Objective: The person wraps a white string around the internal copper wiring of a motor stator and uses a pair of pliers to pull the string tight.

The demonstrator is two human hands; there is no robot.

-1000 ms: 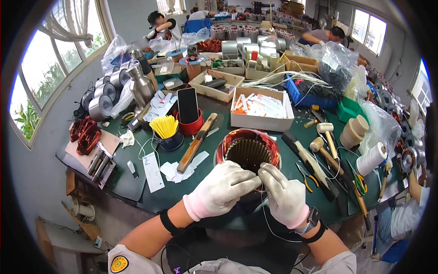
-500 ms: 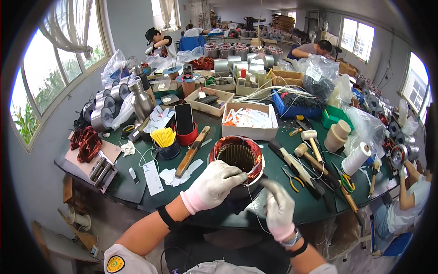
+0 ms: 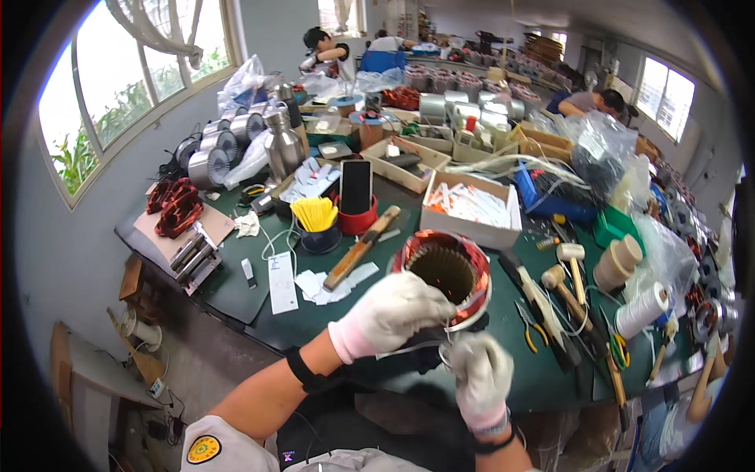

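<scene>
A motor stator [image 3: 476,277] with red-brown copper windings around its top rim and a slotted bore stands on the table in front of me. My left hand [image 3: 397,313], in a white glove, reaches over the stator's near rim. Its thumb and fingers pinch a thin white cord there. Just below and to the right, my gloved right hand [image 3: 481,377] is closed on the same white cord [image 3: 417,347], which makes a small loop between the two hands. Gloved fingers hide the exact spot where the cord meets the windings.
Right of the stator lie pliers [image 3: 532,326], mallets [image 3: 571,253] and a white thread cone [image 3: 641,310]. A box of paper slips [image 3: 470,206] stands behind. On the left are a phone [image 3: 356,187], yellow strips [image 3: 314,214], a wooden stick [image 3: 362,248] and copper coils [image 3: 179,211].
My right hand has come in toward my left hand, and the cord, hanging down before, now loops between them. The whole view has shifted, with the table appearing farther right and tilted.
</scene>
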